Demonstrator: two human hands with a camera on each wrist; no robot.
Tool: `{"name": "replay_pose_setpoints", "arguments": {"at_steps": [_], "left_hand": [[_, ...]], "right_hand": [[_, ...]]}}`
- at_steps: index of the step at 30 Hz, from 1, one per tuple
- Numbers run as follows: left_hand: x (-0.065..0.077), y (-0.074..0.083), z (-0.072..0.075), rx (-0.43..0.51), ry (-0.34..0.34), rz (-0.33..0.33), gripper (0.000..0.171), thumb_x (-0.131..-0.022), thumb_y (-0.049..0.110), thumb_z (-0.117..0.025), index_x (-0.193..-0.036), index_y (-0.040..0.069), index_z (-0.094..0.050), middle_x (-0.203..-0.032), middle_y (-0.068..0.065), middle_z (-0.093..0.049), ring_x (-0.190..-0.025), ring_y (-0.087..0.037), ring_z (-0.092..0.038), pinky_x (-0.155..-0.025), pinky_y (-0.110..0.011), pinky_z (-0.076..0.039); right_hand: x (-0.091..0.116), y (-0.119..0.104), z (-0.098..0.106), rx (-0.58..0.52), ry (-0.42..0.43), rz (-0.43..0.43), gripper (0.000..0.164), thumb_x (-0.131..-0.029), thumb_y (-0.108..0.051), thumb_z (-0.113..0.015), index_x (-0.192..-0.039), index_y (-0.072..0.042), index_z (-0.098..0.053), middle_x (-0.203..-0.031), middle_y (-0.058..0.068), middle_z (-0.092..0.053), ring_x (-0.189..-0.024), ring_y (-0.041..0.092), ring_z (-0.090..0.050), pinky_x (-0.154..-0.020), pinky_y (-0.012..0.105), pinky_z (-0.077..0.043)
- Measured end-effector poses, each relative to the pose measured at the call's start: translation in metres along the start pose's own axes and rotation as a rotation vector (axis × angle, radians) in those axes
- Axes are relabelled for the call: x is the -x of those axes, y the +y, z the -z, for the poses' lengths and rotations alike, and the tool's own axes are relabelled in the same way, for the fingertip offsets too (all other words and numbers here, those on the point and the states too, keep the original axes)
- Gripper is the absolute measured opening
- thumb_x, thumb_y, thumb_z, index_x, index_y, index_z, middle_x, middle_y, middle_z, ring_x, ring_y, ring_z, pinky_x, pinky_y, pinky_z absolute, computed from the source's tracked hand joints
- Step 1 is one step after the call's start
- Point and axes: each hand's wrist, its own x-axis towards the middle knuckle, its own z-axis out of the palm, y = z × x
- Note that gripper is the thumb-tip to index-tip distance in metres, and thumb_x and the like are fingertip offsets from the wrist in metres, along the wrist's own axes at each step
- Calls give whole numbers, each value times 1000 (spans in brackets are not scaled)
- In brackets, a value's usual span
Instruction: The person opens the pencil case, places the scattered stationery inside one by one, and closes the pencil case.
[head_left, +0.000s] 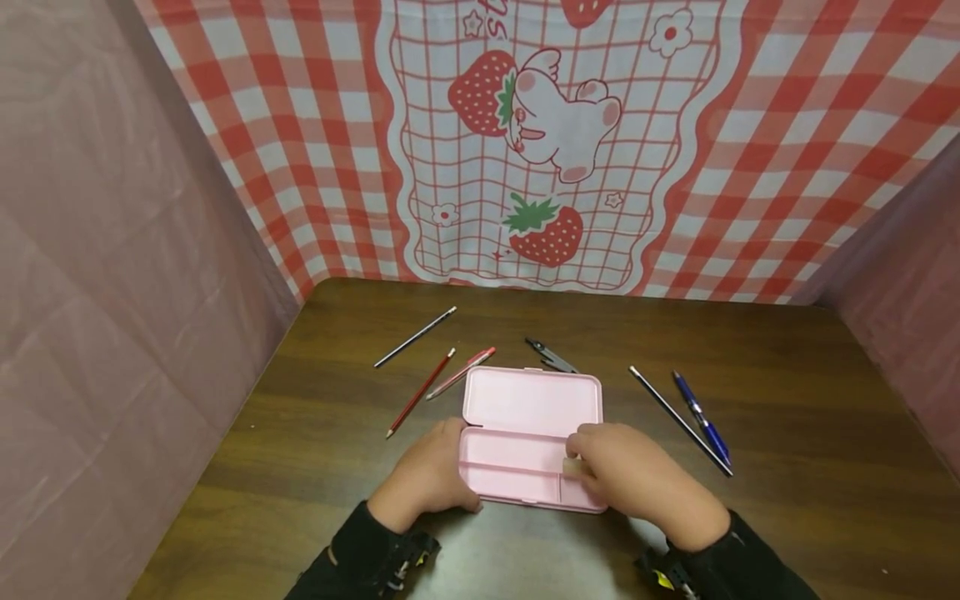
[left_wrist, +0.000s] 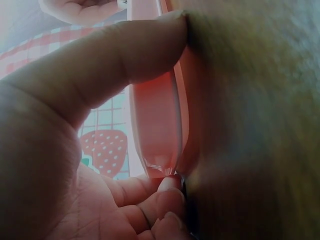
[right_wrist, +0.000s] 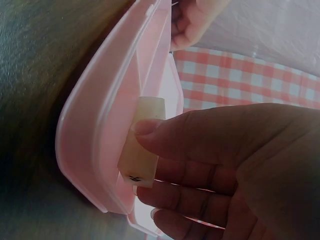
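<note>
An open pink pencil case (head_left: 531, 400) lies near the front of the table, its lid tipped back on the far side. Its tray has a long back compartment and two smaller front ones. My left hand (head_left: 426, 472) grips the case's left end, the thumb at the near side and the fingers (left_wrist: 170, 202) round the far side. Between thumb and fingers, my right hand (head_left: 637, 468) pinches an off-white eraser (right_wrist: 141, 150) with a small dark mark on one end. The eraser is over the right end of the tray, at the small front right compartment.
Left of the case lie a dark striped pencil (head_left: 415, 337), a red pencil (head_left: 422, 392) and a red pen (head_left: 461, 373). A grey drawing compass (head_left: 553, 357) is behind the lid. To the right are another striped pencil (head_left: 678, 419) and a blue pen (head_left: 701, 417).
</note>
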Motion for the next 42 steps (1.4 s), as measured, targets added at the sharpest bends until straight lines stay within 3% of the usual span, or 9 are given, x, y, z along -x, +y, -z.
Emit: {"name": "replay_pose_setpoints", "arguments": {"at_steps": [12,24,32,42], "left_hand": [[1,1,1,6,1,7,96,-48,26,-101,-126,-2,-54,-106,-8,-58,-93,-25,-57,-87,-45,-50],[1,1,1,-2,4,6,94,-49,27,-101,-125,-2,-54,-105,-8,-58,-92,-24,-57,-85,-44,-50],[1,2,1,-3,6,9,96,-48,26,-101,-126,-3,-54,-107,-9,-58,-93,-25,-57,-87,-45,-51],[1,1,1,-12,8,0,96,-48,27,-101,-126,-3,-54,-107,-9,-58,-94,-25,-58,-87,-45,-51]], "right_hand": [[1,-6,1,-31,-31,16,14,-92,-23,-78,-87,-17,-66,-73,-11,-48,-63,10,-44,-63,31,-40],[12,-8,-9,27,56,76,24,-90,-21,-78,-78,-20,-58,-72,-11,-44,-61,9,-40,-59,31,-38],[12,-7,-10,18,15,48,20,-90,-21,-80,-82,-18,-63,-74,-11,-47,-63,10,-42,-61,31,-39],[14,-7,-12,7,26,21,16,-90,-20,-80,-86,-17,-64,-78,-11,-52,-67,10,-45,-65,35,-44]]}}
